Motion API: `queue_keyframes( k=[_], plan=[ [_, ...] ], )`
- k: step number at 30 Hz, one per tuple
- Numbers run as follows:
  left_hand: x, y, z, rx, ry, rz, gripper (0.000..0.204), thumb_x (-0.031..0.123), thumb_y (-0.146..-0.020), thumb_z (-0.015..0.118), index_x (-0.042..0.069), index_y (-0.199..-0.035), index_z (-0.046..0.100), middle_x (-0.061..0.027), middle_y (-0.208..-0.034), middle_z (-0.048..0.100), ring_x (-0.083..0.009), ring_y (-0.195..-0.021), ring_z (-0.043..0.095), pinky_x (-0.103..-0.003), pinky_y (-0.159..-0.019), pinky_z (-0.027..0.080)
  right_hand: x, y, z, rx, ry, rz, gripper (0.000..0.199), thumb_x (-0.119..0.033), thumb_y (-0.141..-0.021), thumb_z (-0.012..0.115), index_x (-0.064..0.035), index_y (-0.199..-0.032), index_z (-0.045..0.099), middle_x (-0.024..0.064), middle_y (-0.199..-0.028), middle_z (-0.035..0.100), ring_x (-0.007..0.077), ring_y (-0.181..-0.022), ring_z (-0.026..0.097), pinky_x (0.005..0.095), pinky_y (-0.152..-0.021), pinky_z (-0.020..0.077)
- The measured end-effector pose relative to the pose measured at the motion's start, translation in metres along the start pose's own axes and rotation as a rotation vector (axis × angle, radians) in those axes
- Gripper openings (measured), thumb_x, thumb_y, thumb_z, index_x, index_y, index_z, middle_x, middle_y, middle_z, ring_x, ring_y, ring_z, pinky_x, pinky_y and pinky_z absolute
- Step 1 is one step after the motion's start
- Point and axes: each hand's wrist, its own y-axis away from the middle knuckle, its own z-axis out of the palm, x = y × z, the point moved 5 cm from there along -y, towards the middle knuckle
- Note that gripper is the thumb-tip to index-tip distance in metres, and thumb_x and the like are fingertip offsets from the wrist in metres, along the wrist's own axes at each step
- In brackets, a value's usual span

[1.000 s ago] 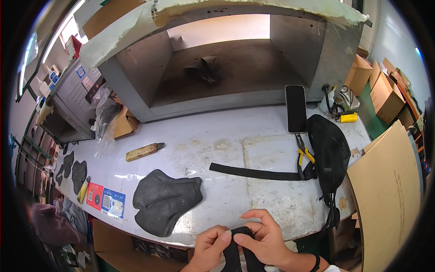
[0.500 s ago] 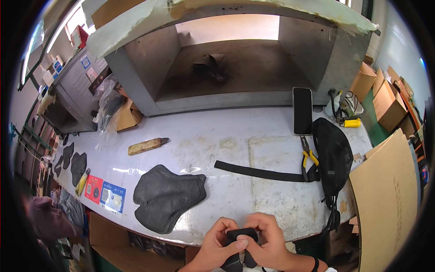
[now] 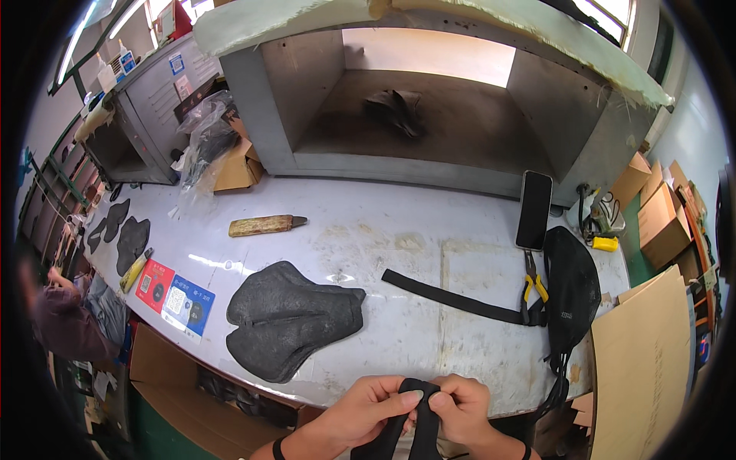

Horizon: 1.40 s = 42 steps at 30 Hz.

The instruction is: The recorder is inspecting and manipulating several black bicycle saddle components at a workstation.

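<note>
At the table's near edge, my left hand (image 3: 377,406) and my right hand (image 3: 463,408) are closed side by side on a black piece of soft material (image 3: 426,438). Both thumbs press on its top, where it bends over in a loop, and two ends hang down out of the lower edge. What exactly the piece is cannot be made out. Just beyond my hands, slightly left, lies a dark grey saddle-shaped cover (image 3: 295,318) with a notch at its wide end. To the right stretches a flat black strap (image 3: 460,299) joined to a black pouch (image 3: 573,284).
Yellow-handled pliers (image 3: 532,287) and a phone (image 3: 534,211) lie beside the pouch. A wooden-handled tool (image 3: 264,225) lies farther back, before a grey metal box (image 3: 429,170) holding a black piece. Cardboard (image 3: 644,353) stands right. At far left, another person (image 3: 73,318) is near several dark cut pieces.
The view has tilted and shifted. My hands have turned the black piece so that its loop points up, with both thumbs now on top; my left forearm shows more.
</note>
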Motion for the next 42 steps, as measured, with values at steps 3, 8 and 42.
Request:
queue_keyframes(
  k=[3,8,42],
  plan=[
    [0.013,0.005,0.002,0.070,-0.232,0.092,0.018,0.016,-0.094,0.058,0.000,-0.102,0.060,-0.0029,-0.082,0.063,-0.0069,-0.070,0.057,-0.020,-0.066,0.048,0.005,-0.005,0.002,0.032,-0.291,0.300,0.016,-0.013,-0.090,0.063,0.0021,-0.085,0.058,0.0077,-0.073,0.063,0.0116,-0.069,0.059,0.0248,-0.060,0.0474],
    [0.049,0.024,-0.002,0.229,-0.561,0.505,0.023,0.017,-0.096,0.050,-0.001,-0.110,0.050,-0.0080,-0.101,0.057,-0.0133,-0.090,0.057,-0.029,-0.078,0.048,-0.049,-0.050,0.026,-0.654,0.406,0.323,0.015,-0.008,-0.082,0.072,0.0020,-0.089,0.063,0.0086,-0.081,0.067,0.0102,-0.071,0.062,0.0245,-0.064,0.0486],
    [0.047,0.049,-0.022,0.621,-1.457,1.244,0.019,0.000,-0.078,0.063,-0.004,-0.096,0.059,-0.0195,-0.091,0.059,-0.0344,-0.079,0.058,-0.039,-0.068,0.047,-0.133,-0.230,0.019,-0.063,1.077,-1.580,0.034,-0.003,-0.059,0.082,-0.0036,-0.080,0.056,0.0098,-0.081,0.059,0.0269,-0.073,0.057,0.0372,-0.064,0.0477]
  ],
)
